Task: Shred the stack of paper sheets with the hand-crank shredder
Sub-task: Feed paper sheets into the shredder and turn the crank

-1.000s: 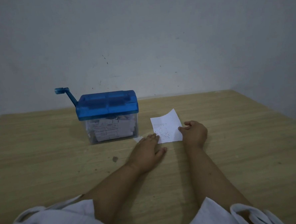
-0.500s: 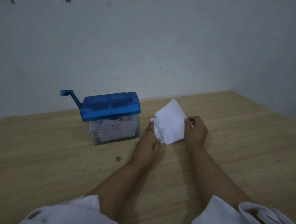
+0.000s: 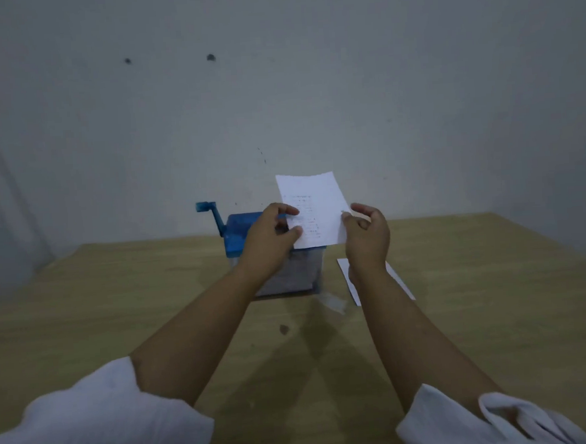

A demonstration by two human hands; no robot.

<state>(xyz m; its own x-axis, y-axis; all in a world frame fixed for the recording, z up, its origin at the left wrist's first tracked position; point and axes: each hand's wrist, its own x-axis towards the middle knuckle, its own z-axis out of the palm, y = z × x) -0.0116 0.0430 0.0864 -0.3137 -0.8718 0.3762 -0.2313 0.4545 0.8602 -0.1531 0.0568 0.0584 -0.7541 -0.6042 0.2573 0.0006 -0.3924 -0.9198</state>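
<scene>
I hold one white printed paper sheet (image 3: 313,208) upright in the air, above the right part of the shredder. My left hand (image 3: 272,238) pinches its left edge and my right hand (image 3: 366,238) pinches its right edge. The hand-crank shredder (image 3: 237,235) has a blue top and a clear bin holding shreds, and it stands on the table behind my left hand, which hides much of it. Its blue crank (image 3: 210,215) sticks up at the left. The remaining paper stack (image 3: 396,279) lies flat on the table right of the shredder, partly under my right wrist.
The wooden table (image 3: 495,295) runs back to a plain grey wall (image 3: 310,83). A small scrap of paper (image 3: 334,303) lies in front of the shredder's right corner, and a dark spot (image 3: 283,329) marks the tabletop nearby.
Both hands rose from the tabletop with one sheet, from the stack up to above the shredder. The view tilted upward, so the shredder sits lower against the wall.
</scene>
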